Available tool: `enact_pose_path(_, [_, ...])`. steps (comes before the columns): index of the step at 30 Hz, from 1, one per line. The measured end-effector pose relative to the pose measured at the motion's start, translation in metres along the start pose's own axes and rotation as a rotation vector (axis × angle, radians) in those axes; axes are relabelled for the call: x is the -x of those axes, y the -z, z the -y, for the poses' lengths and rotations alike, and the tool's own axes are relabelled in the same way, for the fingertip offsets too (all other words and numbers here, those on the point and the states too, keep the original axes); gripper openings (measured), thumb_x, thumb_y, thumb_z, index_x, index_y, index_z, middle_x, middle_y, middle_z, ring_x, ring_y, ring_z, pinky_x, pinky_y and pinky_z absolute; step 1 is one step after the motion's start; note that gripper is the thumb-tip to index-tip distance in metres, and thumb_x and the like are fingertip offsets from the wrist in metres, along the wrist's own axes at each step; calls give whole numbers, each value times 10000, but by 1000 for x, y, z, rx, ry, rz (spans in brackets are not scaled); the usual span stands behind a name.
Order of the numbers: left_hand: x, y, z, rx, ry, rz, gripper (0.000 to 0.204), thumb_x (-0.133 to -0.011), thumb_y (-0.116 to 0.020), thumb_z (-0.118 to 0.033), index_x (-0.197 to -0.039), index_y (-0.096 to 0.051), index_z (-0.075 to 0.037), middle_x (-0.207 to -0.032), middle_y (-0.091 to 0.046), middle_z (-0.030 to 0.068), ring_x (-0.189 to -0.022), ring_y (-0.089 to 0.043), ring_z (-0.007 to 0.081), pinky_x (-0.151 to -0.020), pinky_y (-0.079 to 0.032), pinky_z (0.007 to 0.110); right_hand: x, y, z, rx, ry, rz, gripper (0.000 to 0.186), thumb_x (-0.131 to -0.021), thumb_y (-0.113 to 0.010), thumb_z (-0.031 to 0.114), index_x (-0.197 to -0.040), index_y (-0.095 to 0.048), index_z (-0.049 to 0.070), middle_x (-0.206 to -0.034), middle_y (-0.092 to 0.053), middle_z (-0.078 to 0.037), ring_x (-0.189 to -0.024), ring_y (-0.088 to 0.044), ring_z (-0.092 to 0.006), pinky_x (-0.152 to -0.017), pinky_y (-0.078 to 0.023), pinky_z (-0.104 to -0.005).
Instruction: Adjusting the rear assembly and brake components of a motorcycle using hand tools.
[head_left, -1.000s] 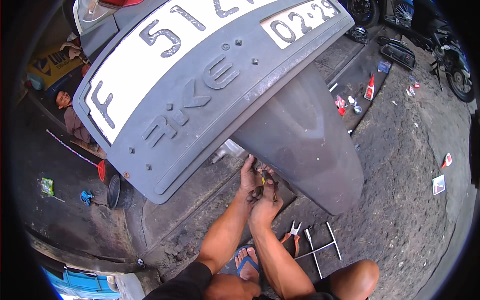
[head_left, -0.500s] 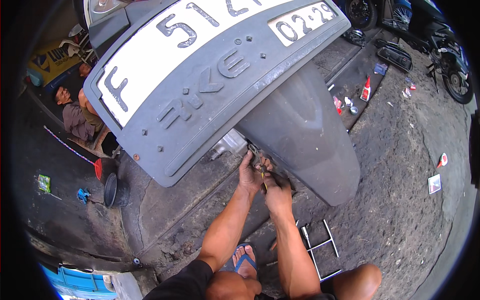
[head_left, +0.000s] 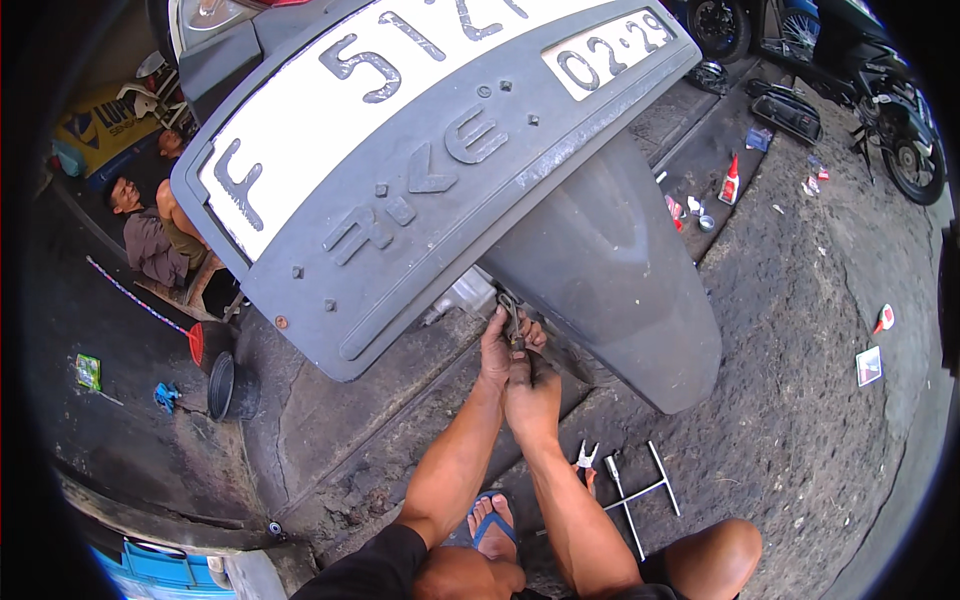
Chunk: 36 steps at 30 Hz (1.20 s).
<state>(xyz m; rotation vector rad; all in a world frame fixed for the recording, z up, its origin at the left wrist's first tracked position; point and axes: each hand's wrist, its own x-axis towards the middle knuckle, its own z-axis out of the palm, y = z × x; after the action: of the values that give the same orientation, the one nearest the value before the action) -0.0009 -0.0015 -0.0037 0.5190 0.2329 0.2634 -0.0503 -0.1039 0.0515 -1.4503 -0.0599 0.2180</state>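
Under a grey plate holder [head_left: 420,200] on a motorbike's tail, beside its dark rear mudguard [head_left: 615,290], both my hands are close together at a small metal fitting [head_left: 508,305]. My left hand [head_left: 497,350] has its fingers curled around something small near the fitting, partly hidden. My right hand [head_left: 532,395], just below it, is closed on a slim hand tool [head_left: 518,342]. On the ground below lie pliers [head_left: 589,456] with orange handles and steel T-handled wrenches [head_left: 662,480].
Two people [head_left: 150,225] sit at the far left, near a red scoop [head_left: 200,342] and a black basin [head_left: 221,385]. Parked motorbikes [head_left: 900,150] stand at the upper right. A red-and-white bottle [head_left: 730,180], small litter and a black panel [head_left: 785,110] lie on the right.
My right hand has shifted slightly left since half a second ago, covering more of the yellow-handled tool. The view has shifted slightly, showing more of the second person at the left.
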Motion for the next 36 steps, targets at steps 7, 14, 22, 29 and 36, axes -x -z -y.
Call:
enact_pose_path(7, [0, 9, 8, 33, 12, 178, 356, -982, -565, -408, -941, -586, -55, -643, -467, 15, -650, -457, 157, -667, -400, 319, 12, -13, 8, 39, -27, -63, 378, -989, -452, 242, -1145, -609, -64, -956, -679, -292, -940, -674, -420, -842, -491, -439])
enact_pose_path(14, [1, 14, 0, -27, 35, 60, 351, -1008, -529, -409, -981, -575, -63, -653, -459, -1, -650, -443, 139, -670, -397, 307, 7, -4, 9, 22, -59, 24, 376, -987, -451, 228, -1052, -626, -98, -914, -669, -317, -878, -683, -371, -820, -492, -425])
enact_pose_path(22, [7, -4, 3, -136, -51, -70, 349, -978, -578, -413, -954, -577, -66, -638, -435, 5, -645, -435, 155, -647, -396, 313, -9, 12, -13, -116, -66, 75, 271, -987, -496, 181, -955, -649, -41, -705, -547, -11, -621, -457, -91, -557, -376, -286])
enact_pose_path(29, [13, -6, 8, -111, -35, -87, 382, -951, -615, -452, -969, -570, -73, -652, -426, 1, -657, -431, 147, -643, -400, 301, -3, 10, -7, -45, -159, 103, 398, -981, -473, 250, -1160, -631, -68, -1087, -665, -293, -1068, -649, -391, -919, -475, -402])
enact_pose_path(36, [8, -7, 14, -219, -100, -113, 419, -925, -644, -480, -978, -552, -75, -671, -396, -10, -662, -417, 139, -635, -399, 303, -21, 22, -23, -79, -80, 116, 279, -988, -508, 205, -916, -654, -22, -645, -518, 5, -563, -444, -79, -516, -349, -279])
